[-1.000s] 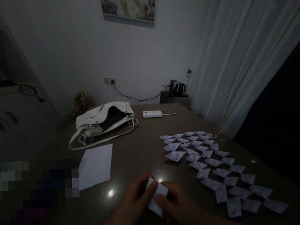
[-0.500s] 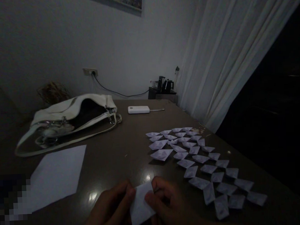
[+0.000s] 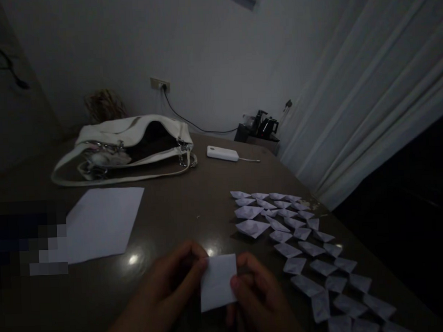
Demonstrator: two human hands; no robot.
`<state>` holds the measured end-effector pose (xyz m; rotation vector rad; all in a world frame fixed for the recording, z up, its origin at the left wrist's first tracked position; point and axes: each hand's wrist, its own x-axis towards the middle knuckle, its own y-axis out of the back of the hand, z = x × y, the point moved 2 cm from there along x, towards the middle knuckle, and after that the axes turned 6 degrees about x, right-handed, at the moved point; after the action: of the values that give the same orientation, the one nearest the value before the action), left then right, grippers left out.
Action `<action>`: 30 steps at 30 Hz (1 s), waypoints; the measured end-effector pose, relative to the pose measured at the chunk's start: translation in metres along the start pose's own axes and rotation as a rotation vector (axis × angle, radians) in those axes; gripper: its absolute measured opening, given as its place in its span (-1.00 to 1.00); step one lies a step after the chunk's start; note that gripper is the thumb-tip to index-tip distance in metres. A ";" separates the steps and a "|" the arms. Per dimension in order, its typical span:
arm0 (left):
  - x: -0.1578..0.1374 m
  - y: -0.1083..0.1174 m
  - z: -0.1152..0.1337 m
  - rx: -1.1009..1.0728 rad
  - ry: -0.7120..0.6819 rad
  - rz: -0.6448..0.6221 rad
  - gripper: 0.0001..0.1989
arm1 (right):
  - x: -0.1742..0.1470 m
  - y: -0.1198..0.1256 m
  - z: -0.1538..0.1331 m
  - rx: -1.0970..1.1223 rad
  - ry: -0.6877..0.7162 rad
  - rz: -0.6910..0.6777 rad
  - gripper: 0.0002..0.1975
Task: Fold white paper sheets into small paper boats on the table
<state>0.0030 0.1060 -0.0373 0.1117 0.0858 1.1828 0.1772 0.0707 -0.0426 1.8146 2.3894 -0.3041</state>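
Note:
A small folded square of white paper (image 3: 218, 282) is held up between my two hands, close to the table's near side. My left hand (image 3: 178, 280) pinches its upper left edge between thumb and fingers. On the opposite side, my right hand (image 3: 254, 292) grips the right edge, thumb on the front face and fingers curled behind. Several folded paper boats (image 3: 252, 227) stand in rows on the table to the right of my hands. To the left lies a larger sheet of white paper (image 3: 102, 222), flat on the tabletop.
A white handbag (image 3: 132, 133) with its strap lies open at the back left of the dark table (image 3: 179, 202). A white power bank (image 3: 222, 153) with a short cable sits toward the back. Behind stands a black kettle (image 3: 268, 127); a pale curtain (image 3: 350, 96) hangs at right.
The view has tilted and shifted, so the bag and boats appear displaced. The folded paper has turned more upright and squarer to me; both hands still grip it.

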 end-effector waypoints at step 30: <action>0.001 -0.001 0.010 0.156 -0.067 -0.108 -0.74 | -0.003 0.005 0.005 -0.041 0.013 0.046 -0.42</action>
<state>0.0054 0.1064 -0.0279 0.2803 0.1237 1.0630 0.1827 0.0681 -0.0473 1.8568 2.3403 -0.2370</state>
